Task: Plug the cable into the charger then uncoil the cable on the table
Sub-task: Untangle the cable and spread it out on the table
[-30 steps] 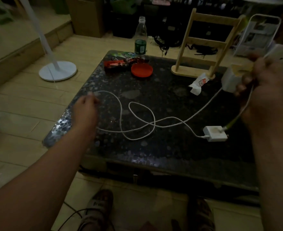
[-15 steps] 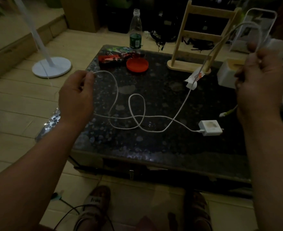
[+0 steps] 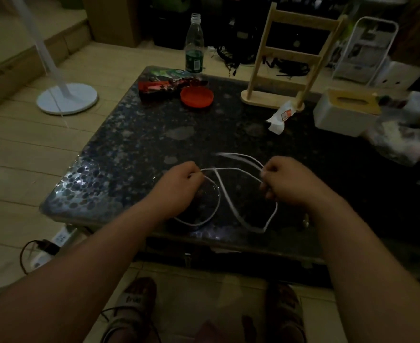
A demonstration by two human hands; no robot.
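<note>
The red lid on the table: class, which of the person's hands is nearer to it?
Left. The left hand sits almost directly in front of the red lid, toward the person; the right hand is further off to the lid's right. Both grip the cable.

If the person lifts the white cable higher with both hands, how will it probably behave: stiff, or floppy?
Probably floppy: the white cable droops in loose loops between the left hand and the right hand, which are both closed on it. It seems light, as a fingertip grip carries it. The loops cross, so they may tangle or drag on the table.
</note>
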